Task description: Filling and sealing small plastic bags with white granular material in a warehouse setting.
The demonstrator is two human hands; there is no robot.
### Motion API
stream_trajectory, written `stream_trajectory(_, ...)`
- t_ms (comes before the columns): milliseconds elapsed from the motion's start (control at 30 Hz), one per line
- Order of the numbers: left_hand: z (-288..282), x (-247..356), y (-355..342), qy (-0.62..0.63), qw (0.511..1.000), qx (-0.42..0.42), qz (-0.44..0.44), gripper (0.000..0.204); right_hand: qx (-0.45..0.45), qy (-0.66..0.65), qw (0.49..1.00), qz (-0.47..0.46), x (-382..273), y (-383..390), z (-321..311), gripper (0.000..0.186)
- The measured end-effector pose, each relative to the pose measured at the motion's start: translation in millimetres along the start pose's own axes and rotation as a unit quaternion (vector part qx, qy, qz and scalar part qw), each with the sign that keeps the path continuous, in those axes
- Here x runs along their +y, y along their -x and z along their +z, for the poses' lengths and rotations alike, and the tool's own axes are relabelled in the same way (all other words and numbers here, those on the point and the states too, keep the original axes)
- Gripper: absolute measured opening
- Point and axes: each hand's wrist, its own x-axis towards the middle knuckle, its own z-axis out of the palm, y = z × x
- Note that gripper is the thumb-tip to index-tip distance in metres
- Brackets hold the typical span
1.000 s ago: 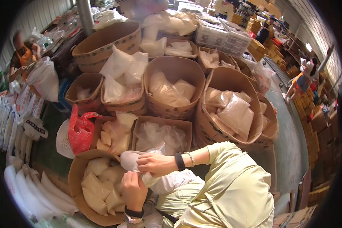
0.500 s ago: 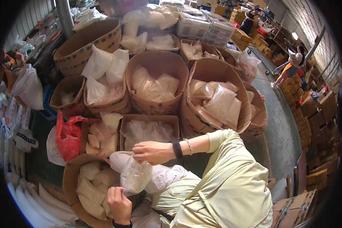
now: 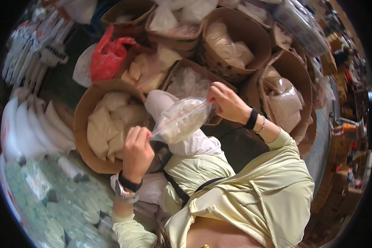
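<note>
The left hand point(image 3: 138, 152) and right hand point(image 3: 232, 103) are pinching opposite corners of a clear zip bag point(image 3: 184, 127) by the knee point(image 3: 156, 101); rather than hanging bunched, it is now spreading wide, leaving its red strip point(image 3: 184, 113) straight. Beyond the left hand, a carton point(image 3: 82, 124) is holding filled bags point(image 3: 105, 126).

free: between leg point(image 3: 197, 145) and right carton point(image 3: 295, 68); blocked: ahead, clear bag point(image 3: 185, 125); left, round carton point(image 3: 81, 126)

Both hands point(image 3: 138, 151) point(image 3: 230, 103) are pinched, raised and well apart.
</note>
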Motion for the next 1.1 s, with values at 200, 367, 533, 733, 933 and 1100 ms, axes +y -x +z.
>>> stream_trajectory(200,14,-14,1,0.108,0.987,0.103,0.054,0.002,0.062,-0.065,0.996,-0.016,-5,-17,-9,0.021)
stream_trajectory(367,25,-17,7,0.235,0.958,0.041,-0.158,0.020,0.046,-0.094,0.994,0.003,6,-24,1,0.018)
stream_trajectory(533,39,-26,5,0.268,0.947,0.085,-0.154,0.017,0.009,-0.190,0.981,0.042,15,-30,5,0.013)
stream_trajectory(733,41,-31,10,0.387,0.895,0.074,-0.212,0.019,-0.031,-0.327,0.935,0.131,27,-28,28,0.009)
stream_trajectory(933,37,-34,19,0.351,0.906,0.081,-0.223,0.017,-0.029,-0.213,0.976,0.027,-8,-33,8,0.007)
stream_trajectory(1100,42,-47,25,0.324,0.916,0.091,-0.218,0.016,0.004,0.010,0.992,-0.125,-32,-35,21,0.027)
